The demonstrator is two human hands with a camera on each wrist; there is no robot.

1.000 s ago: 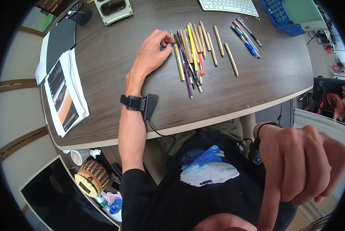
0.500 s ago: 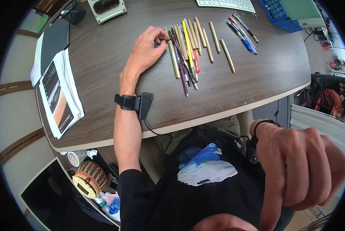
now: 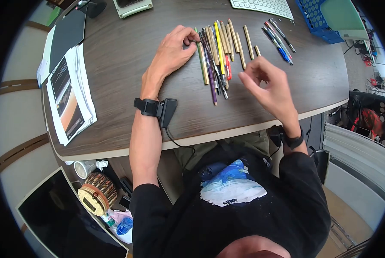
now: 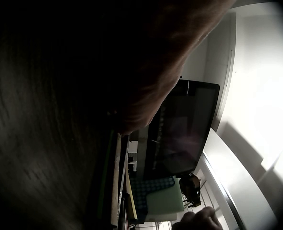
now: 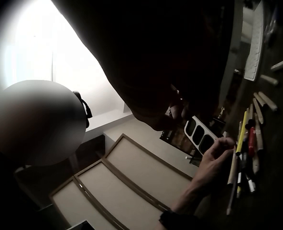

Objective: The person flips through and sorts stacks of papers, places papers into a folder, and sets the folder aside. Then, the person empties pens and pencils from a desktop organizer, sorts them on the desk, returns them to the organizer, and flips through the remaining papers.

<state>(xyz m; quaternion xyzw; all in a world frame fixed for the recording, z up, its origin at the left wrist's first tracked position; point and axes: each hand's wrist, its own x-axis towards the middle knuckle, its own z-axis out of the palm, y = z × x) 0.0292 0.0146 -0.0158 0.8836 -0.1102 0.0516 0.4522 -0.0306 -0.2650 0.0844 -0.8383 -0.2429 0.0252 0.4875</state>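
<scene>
Pencils point(image 3: 214, 49) lie bunched, many tan, one deep purple

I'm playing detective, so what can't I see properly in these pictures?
Head view: part of the rightmost gold pencil, covered by the right grip.
Head view: the top of the keyboard, cut off by the picture's edge.
Head view: any words on the printed sheet, too small.
Left wrist view: fingertips of the left grip, lost in darkness.
</scene>
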